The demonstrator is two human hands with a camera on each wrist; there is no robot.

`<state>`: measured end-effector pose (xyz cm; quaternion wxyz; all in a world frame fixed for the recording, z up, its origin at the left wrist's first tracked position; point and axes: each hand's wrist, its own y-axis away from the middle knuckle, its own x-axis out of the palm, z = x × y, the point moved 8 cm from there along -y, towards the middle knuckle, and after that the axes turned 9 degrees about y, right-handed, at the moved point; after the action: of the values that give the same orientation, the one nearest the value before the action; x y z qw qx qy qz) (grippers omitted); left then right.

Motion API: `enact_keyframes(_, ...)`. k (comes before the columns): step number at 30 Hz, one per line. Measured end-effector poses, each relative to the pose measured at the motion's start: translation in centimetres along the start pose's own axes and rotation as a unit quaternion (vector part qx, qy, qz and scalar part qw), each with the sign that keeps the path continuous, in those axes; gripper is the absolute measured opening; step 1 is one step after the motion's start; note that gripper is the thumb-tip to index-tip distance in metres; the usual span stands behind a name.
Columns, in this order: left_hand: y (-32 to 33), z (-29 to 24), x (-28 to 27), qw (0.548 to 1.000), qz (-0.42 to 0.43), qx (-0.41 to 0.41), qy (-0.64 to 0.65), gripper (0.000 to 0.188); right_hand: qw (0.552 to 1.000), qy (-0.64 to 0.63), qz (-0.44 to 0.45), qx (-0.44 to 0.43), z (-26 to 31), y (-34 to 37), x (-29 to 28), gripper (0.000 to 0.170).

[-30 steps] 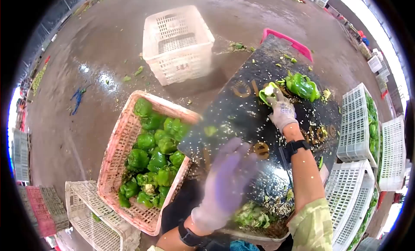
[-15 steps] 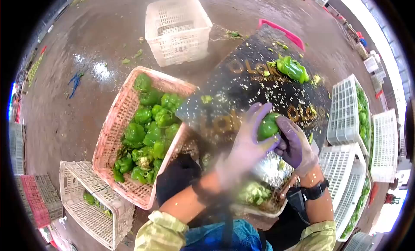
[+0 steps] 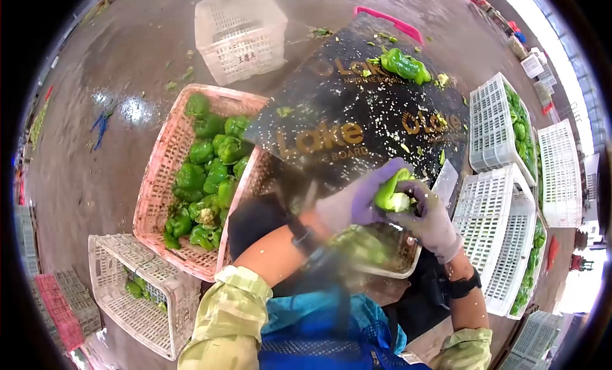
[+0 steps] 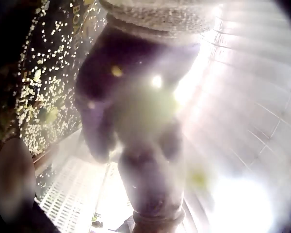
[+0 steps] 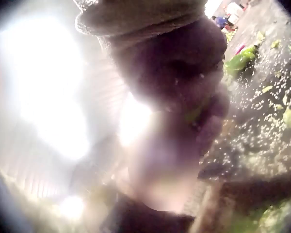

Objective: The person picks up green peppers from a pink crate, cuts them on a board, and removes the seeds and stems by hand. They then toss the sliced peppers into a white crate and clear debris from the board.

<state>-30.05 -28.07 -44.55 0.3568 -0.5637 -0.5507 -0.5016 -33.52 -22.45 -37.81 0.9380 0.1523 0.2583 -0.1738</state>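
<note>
Both hands, in whitish gloves with purple palms, hold one green bell pepper (image 3: 390, 192) low over the near end of the black board (image 3: 319, 102). My left hand (image 3: 358, 196) grips it from the left, thumb and fingers around its side. From the right, my right hand (image 3: 432, 220) pinches it with curled fingers. The pepper looks split, with pale inner flesh facing me. In the left wrist view it is a green blur (image 4: 145, 114) between gloved fingers; in the right wrist view my hand mostly hides it. Another green pepper (image 3: 406, 66) lies at the board's far end.
Seeds and pale scraps cover the board. A pinkish crate (image 3: 156, 178) of green peppers stands at left, a white crate (image 3: 245, 54) beyond it. White crates (image 3: 494, 223) stand at right. A bin with leafy scraps (image 3: 366, 245) sits below my hands.
My right hand has come back from the far board with the pepper, and my left hand has joined it. The pepper has turned, now showing pale flesh.
</note>
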Motion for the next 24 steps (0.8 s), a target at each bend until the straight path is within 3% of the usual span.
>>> enact_keyframes(2, -0.3, -0.8, -0.6, 0.99, 0.056, 0.081, -0.103, 0.044, 0.999, 0.007, 0.033, 0.011, 0.5, -0.2, 0.8, 0.041)
enact_keyframes(3, -0.2, -1.2, -0.9, 0.974, 0.075, 0.128, -0.17, 0.045, 0.994, -0.049, 0.065, 0.071, 0.5, 0.1, 1.1, 0.038)
enact_keyframes(6, 2.7, -3.3, 2.8, 0.842, 0.11, 0.263, -0.458, 0.062, 0.997, 0.073, 0.001, -0.026, -0.3, -0.4, 1.3, 0.035)
enact_keyframes(7, 2.4, -3.6, 2.0, 0.83, 0.091, 0.29, -0.468, 0.056, 0.994, 0.086, -0.03, -0.056, 1.2, -0.7, 1.3, 0.031)
enact_keyframes(10, 0.3, -3.7, -1.8, 0.932, 0.003, 0.225, -0.285, 0.049, 0.964, 0.172, -0.191, -0.066, 2.2, -0.6, 0.6, 0.026)
enact_keyframes(11, 0.5, -4.0, -1.2, 0.956, 0.02, 0.223, -0.19, 0.038, 0.95, 0.174, -0.237, -0.105, 2.7, -0.2, 0.6, 0.025)
enact_keyframes(12, 0.7, -4.4, -0.7, 0.971, 0.037, 0.219, -0.089, 0.032, 0.961, -0.094, -0.26, -0.01, -0.6, 0.2, 1.3, 0.026)
enact_keyframes(13, 1.0, -4.8, -0.1, 0.975, 0.053, 0.214, 0.008, 0.033, 0.946, -0.191, -0.258, 0.041, -0.9, 0.7, 0.9, 0.027)
enact_keyframes(14, 0.6, -4.4, 0.3, 0.963, 0.105, 0.131, 0.211, 0.037, 0.92, -0.286, -0.252, 0.092, -1.3, 1.4, 0.3, 0.029)
enact_keyframes(15, 0.7, -4.8, 0.5, 0.956, 0.138, 0.135, 0.221, 0.039, 0.916, -0.295, -0.254, 0.1, -2.1, 1.9, -0.3, 0.029)
enact_keyframes(16, 0.9, -4.8, 1.0, 0.956, 0.147, 0.115, 0.226, 0.04, 0.928, -0.308, -0.206, 0.046, -1.9, 2.4, -0.8, 0.028)
enact_keyframes(18, 1.6, -4.6, 2.2, 0.954, 0.168, 0.074, 0.238, 0.042, 0.989, -0.07, -0.11, 0.076, -2.2, 2.8, -1.3, 0.032)
enact_keyframes(19, 1.5, -4.4, 2.8, 0.941, 0.209, 0.06, 0.258, 0.044, 0.972, 0.193, -0.131, -0.036, 0.2, 2.9, -1.7, 0.037)
enact_keyframes(22, 1.1, -4.3, 2.2, 0.956, 0.16, 0.089, 0.23, 0.043, 0.952, 0.218, -0.214, 0.01, 2.5, 4.0, -3.0, 0.037)
enact_keyframes(24, 0.7, -4.2, 1.3, 0.979, 0.087, 0.139, 0.12, 0.042, 0.981, -0.038, -0.161, 0.098, 2.7, 3.2, -1.6, 0.03)
